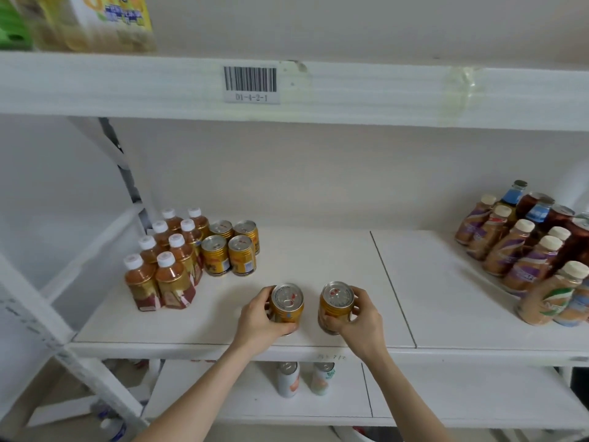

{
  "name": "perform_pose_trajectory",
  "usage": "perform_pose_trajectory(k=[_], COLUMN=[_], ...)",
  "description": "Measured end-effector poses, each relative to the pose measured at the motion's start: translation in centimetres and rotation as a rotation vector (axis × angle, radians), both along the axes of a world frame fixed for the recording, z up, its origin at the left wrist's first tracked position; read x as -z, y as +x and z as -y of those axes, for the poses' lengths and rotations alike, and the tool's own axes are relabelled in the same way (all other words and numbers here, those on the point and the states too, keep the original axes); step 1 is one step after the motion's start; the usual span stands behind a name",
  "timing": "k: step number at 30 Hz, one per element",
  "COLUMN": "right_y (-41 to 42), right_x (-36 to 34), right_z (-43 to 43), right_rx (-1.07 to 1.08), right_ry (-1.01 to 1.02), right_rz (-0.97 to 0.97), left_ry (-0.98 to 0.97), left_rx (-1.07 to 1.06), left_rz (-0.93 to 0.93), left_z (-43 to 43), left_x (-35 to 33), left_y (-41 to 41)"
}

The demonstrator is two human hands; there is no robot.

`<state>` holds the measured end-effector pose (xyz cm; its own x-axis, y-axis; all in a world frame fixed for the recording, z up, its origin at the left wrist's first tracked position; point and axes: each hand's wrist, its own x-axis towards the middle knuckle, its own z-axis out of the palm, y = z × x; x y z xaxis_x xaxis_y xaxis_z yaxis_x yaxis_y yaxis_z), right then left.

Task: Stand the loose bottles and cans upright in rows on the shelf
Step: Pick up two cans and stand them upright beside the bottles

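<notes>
**Both hands clamped on cans at the shelf's front edge**

Wrapped around one gold can each, both hands hold low on the can bodies. The left hand (259, 317) curls its fingers around the left can (287, 306), thumb at the near side; the right hand (357, 315) pinches the right can (336, 306) between thumb in front and fingers behind. Both cans stand upright, pull-tabs up, close to the front lip of the shelf (318, 260), with a gap between them. Whether their bases rest fully on the board or hang just above it, I cannot tell.

Off to the back left stand four matching gold cans (231, 250) in a tidy two-by-two block, and just left of those a cluster of small tea bottles (165, 260) with white caps. Bare board lies between the held cans and that block.

Risks, as I judge them: the cans sit near the edge, so a loose release or a nudge from a wrist could tip one off the front. Sliding them back toward the block too fast could knock the standing four into each other or into the bottles. Moving both at once means neither hand is free to steady a wobble. At far right, a crowd of taller bottles (522, 250) looks tilted, though the wide lens may exaggerate this; they look the likeliest to topple if the shelf is jolted.
</notes>
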<state>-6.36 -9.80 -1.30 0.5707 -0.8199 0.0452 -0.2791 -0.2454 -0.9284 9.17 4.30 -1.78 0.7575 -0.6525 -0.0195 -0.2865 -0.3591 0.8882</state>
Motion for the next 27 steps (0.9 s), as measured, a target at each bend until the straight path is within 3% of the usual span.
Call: perform_pose_trajectory(k=[11, 22, 27], right_y=[9.1, 15.3, 17.1], right_x=[0.4, 1.6, 2.2], right_z=[-8.4, -9.9, -9.3], right_rx=[0.091, -0.014, -0.056], right_ry=[0.038, 0.078, 0.112], right_rz=[-0.010, -0.077, -0.070], left_ry=[0.065, 0.058, 0.128], left_rx=[0.045, -0.068, -0.239], left_rz=[0.041, -0.086, -0.005], left_z=[-7.0, -8.9, -9.5], left_x=[0.0, 2.8, 2.8], left_y=[9.2, 12.8, 12.8])
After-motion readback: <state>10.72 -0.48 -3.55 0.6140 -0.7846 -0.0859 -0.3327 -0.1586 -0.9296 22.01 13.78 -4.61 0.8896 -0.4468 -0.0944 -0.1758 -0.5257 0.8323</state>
